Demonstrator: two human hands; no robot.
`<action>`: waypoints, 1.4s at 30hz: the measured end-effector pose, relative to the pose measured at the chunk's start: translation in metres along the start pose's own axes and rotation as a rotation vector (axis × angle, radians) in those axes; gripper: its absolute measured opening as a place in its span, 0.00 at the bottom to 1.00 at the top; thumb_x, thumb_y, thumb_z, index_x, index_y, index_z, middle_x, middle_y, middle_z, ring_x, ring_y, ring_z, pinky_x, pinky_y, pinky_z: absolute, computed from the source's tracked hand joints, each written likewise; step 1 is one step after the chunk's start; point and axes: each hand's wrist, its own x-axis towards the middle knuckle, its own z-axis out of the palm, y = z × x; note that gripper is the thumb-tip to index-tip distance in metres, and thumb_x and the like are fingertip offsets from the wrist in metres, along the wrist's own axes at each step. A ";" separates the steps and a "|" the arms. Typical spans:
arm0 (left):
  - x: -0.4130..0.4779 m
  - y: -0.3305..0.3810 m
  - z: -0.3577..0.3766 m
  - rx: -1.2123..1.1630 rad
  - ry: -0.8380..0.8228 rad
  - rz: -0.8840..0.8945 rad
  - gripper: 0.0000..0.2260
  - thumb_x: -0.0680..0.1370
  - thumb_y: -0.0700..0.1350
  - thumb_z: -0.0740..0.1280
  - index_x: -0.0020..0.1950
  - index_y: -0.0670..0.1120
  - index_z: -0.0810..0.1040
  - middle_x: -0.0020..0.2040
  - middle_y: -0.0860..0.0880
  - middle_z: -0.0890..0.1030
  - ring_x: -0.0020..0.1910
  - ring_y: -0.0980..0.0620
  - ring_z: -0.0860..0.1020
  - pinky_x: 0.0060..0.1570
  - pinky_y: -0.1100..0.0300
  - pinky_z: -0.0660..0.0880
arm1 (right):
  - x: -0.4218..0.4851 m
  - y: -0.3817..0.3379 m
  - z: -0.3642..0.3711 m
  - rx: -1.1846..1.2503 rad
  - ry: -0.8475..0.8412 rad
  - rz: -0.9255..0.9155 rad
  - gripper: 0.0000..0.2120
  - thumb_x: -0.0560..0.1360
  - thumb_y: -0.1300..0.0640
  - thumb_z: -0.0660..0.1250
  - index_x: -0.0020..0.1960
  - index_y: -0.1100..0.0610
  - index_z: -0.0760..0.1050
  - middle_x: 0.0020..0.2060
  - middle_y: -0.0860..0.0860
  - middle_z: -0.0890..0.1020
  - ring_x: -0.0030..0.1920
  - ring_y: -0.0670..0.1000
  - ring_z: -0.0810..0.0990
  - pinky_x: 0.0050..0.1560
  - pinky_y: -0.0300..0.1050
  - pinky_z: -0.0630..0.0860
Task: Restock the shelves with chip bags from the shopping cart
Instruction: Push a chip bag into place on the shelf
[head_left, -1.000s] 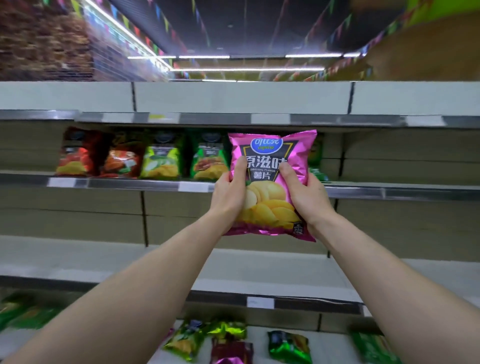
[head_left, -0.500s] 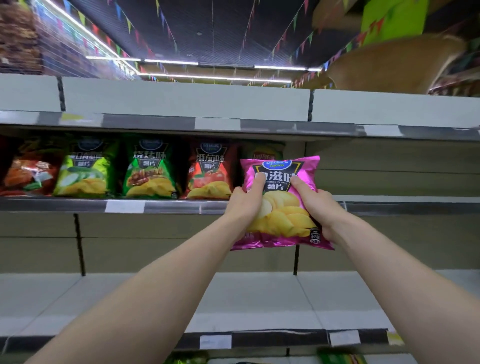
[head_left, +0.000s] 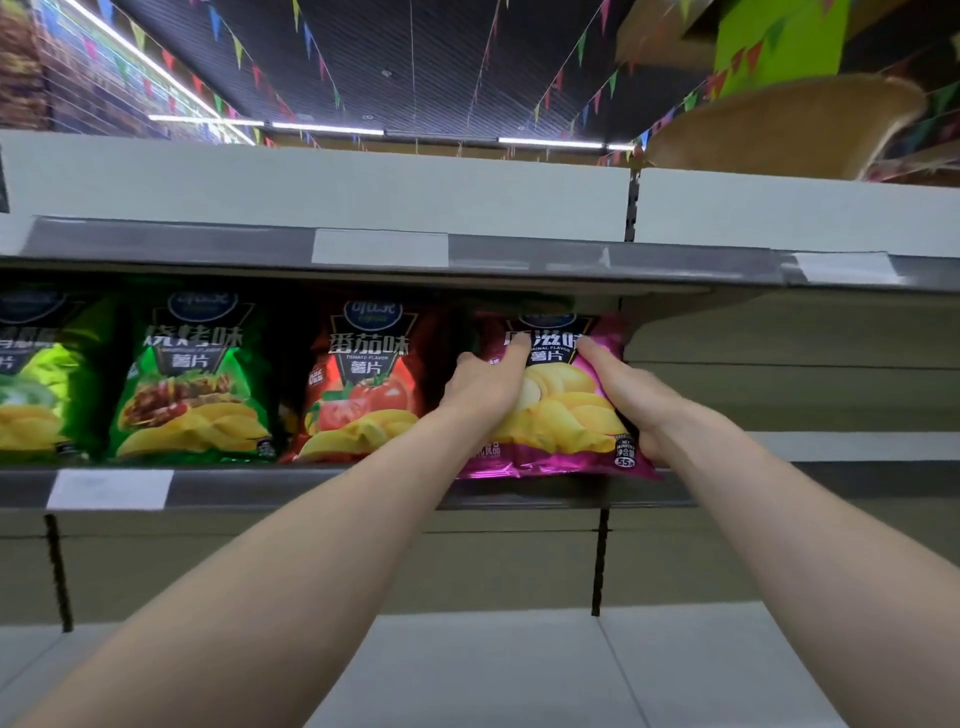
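Our left hand (head_left: 485, 387) and right hand (head_left: 631, 402) pinch the sides of the glossy pink foil chip bag (head_left: 563, 415), upright at the grey metal shelf (head_left: 311, 488) edge, just right of the red tomato-flavour bag (head_left: 363, 384); let's push it back, base flat, before letting go

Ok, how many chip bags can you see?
4: lime bag at the left edge, green bag, red bag, then the pink bag gripped by the left hand and right hand. More may hide behind.

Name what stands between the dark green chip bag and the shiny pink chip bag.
One upright red tomato-flavour chip bag, left of the shiny pink chip bag; head view shows it.
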 end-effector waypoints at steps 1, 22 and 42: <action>0.005 0.000 0.001 0.011 0.019 0.006 0.37 0.77 0.66 0.57 0.77 0.42 0.57 0.74 0.41 0.66 0.71 0.39 0.66 0.67 0.50 0.63 | 0.006 0.000 0.001 -0.002 0.000 -0.005 0.28 0.73 0.34 0.65 0.56 0.58 0.79 0.45 0.56 0.85 0.45 0.57 0.84 0.51 0.49 0.80; 0.027 -0.024 0.033 0.323 0.381 0.159 0.27 0.82 0.57 0.52 0.77 0.45 0.55 0.67 0.36 0.70 0.63 0.36 0.71 0.58 0.49 0.67 | 0.057 0.031 0.004 -0.494 0.171 -0.268 0.29 0.81 0.38 0.48 0.60 0.61 0.73 0.53 0.61 0.77 0.51 0.60 0.74 0.51 0.50 0.71; -0.001 -0.019 0.026 1.008 0.649 0.614 0.17 0.74 0.47 0.58 0.57 0.42 0.78 0.52 0.38 0.78 0.47 0.37 0.77 0.43 0.48 0.74 | 0.022 0.034 0.008 -0.957 0.212 -1.030 0.19 0.77 0.53 0.65 0.67 0.57 0.74 0.62 0.63 0.74 0.62 0.64 0.72 0.60 0.59 0.69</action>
